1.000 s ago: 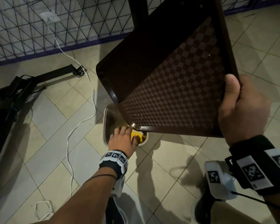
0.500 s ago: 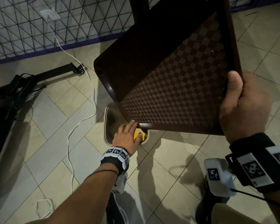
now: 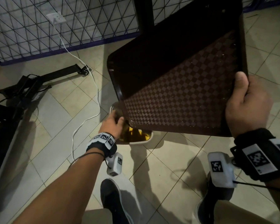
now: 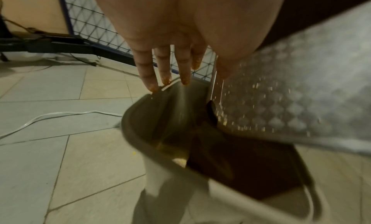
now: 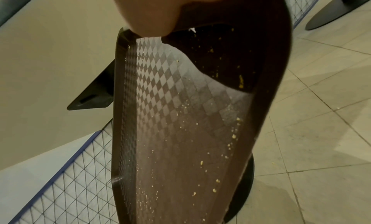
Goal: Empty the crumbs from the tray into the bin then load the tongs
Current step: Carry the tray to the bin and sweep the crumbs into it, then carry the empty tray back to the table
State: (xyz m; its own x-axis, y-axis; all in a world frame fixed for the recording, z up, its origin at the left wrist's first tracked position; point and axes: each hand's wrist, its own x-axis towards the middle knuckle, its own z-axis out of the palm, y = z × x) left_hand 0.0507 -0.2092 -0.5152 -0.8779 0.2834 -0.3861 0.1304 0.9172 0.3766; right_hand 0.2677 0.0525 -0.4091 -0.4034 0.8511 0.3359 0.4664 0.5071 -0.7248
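Now the left hand [image 3: 111,125], fingers spread and straight, has slid toward nine o'clock off the tray [image 3: 181,88]; right hand [image 3: 247,107] is pinching its edge, crumbs [image 4: 222,116] falling into the bin [image 4: 140,141].

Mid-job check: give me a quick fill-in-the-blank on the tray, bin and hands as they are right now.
1. The right hand grips the tray by its ____.
2. The tray's lowest corner hangs over the open ____.
3. Pale ____ still dot the tray's checkered surface.
4. The left hand, fingers straight, holds ____.

Missing words: rim; bin; crumbs; nothing
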